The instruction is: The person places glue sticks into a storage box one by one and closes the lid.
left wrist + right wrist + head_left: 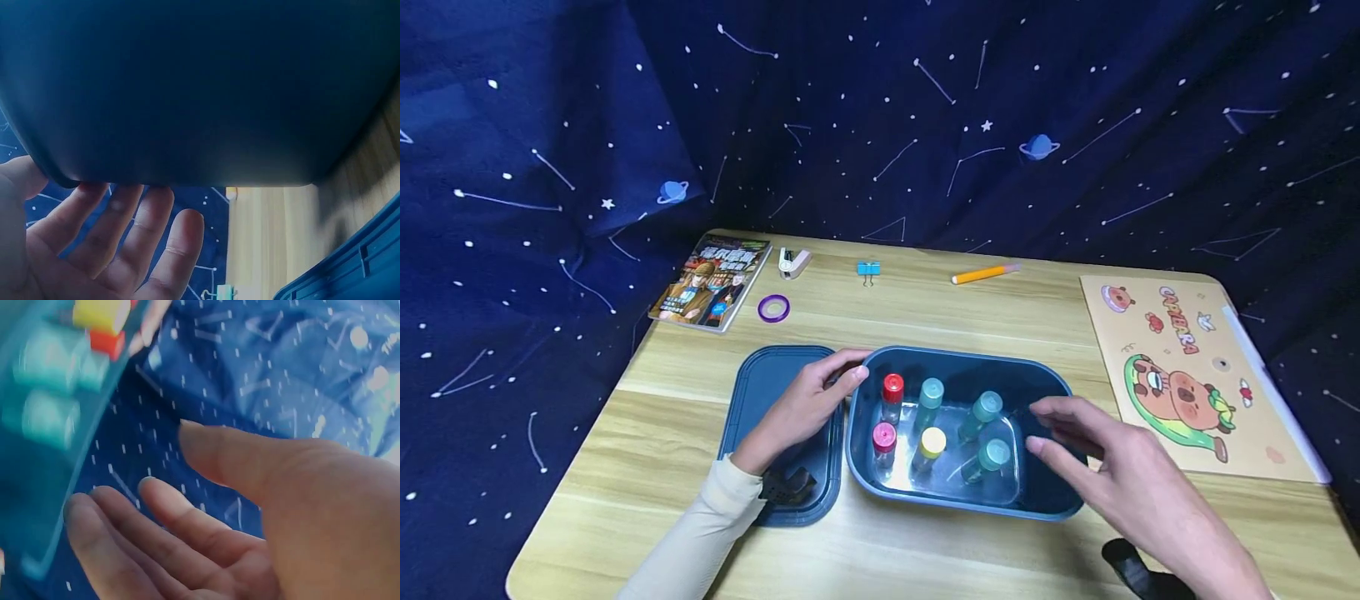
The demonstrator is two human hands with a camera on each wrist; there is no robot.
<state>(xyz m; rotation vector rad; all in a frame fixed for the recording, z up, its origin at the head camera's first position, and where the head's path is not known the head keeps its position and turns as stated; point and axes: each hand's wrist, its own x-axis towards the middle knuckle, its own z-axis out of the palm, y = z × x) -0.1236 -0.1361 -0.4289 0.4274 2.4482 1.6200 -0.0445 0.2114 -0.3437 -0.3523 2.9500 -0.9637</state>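
Observation:
A dark blue plastic box (955,502) stands at the middle of the table. Inside it, several small clear tubes stand upright, capped in red (892,387), pink (884,437), yellow (933,442) and teal (988,406). My left hand (808,396) grips the box's far left corner, thumb at the rim and fingers against the outer wall (187,125). Over the box's right end hovers my right hand (1120,467), thumb and fingers apart and nothing between them. In the right wrist view its fingers (175,550) are spread beside the box rim.
Under my left forearm lies a matching blue lid (782,360). Farther back are a booklet (711,283), a white stapler (793,263), a purple ring (773,308), a blue binder clip (868,268) and an orange pen-like stick (985,273). A capybara folder (1195,375) lies at right.

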